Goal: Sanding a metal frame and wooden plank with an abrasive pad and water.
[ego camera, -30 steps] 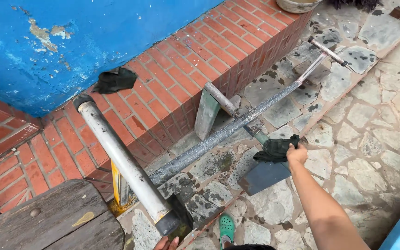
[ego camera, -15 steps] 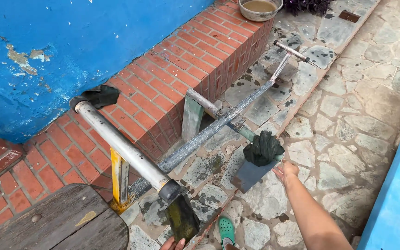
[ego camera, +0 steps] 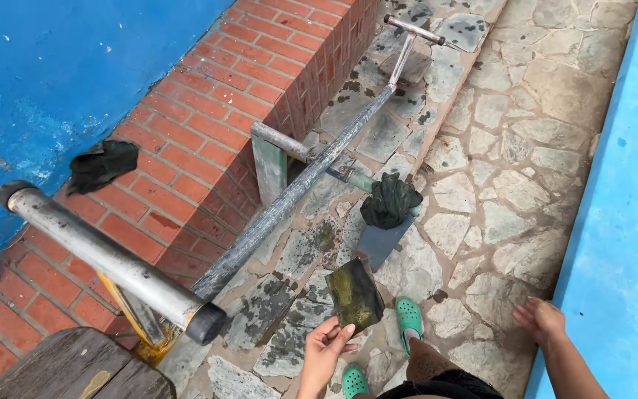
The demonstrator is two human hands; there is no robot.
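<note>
Person seen from above. Both forearms are bare, with no sleeves, gloves, rings or watch showing on the left hand [ego camera: 324, 344] or the right hand [ego camera: 540, 321]. Green perforated clogs [ego camera: 410, 314] on both feet. Dark garment [ego camera: 444, 386] at the near edge.

Right hand [ego camera: 542, 321] off the dark cloth [ego camera: 390, 199], now empty beside blue wall [ego camera: 614, 222].

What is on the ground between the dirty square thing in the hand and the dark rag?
In the head view, only bare stone paving lies between the mossy dark square piece and the crumpled dark green rag.
</note>
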